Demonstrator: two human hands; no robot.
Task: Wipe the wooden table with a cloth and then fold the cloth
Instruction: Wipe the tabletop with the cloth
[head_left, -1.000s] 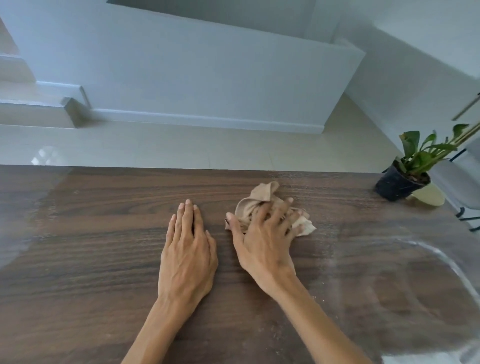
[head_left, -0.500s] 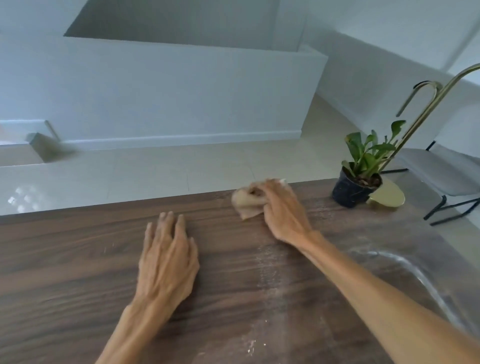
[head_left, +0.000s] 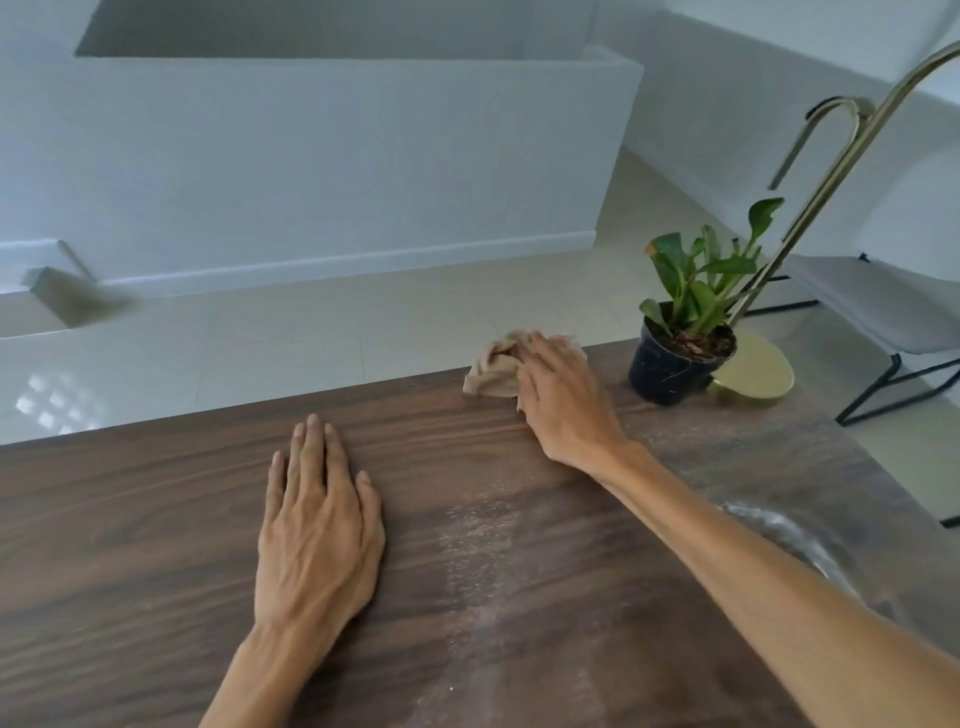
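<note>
Your right hand (head_left: 558, 400) presses the bunched cloth (head_left: 496, 369) at the bench's (head_left: 156, 519) far edge, left of the potted plant (head_left: 680, 332), while your left hand (head_left: 317, 525) lies flat, empty, nearer you, dusty streak (head_left: 483, 545) between them.

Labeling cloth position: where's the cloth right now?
In the head view the cloth lies bunched at the wooden table's far edge, right of centre, under the right hand, left of the potted plant.

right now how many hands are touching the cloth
1. The right hand presses the cloth at the table's far edge; the left hand lies flat on bare wood, apart from it.
</note>
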